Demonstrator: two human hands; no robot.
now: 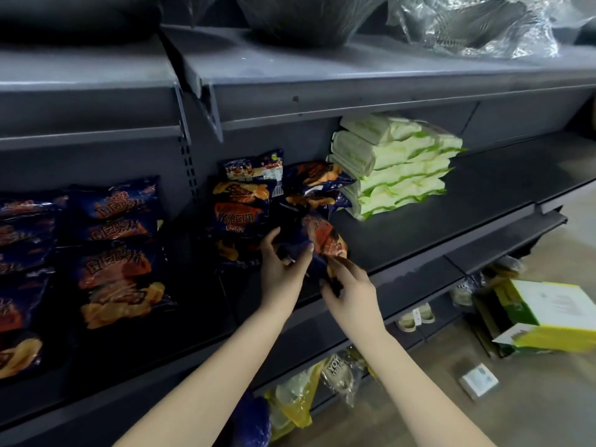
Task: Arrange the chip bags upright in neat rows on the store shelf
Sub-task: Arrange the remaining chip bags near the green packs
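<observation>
Glossy plastic-film chip bags (240, 208) lie on a matt dark metal shelf (435, 221); a cardboard box (548, 311) looks smooth.

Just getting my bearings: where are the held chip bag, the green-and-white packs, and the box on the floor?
held chip bag (324, 235), head view, its orange printed front.
green-and-white packs (396, 169), head view, middle of the stack.
box on the floor (554, 303), head view, its white top face.
</observation>
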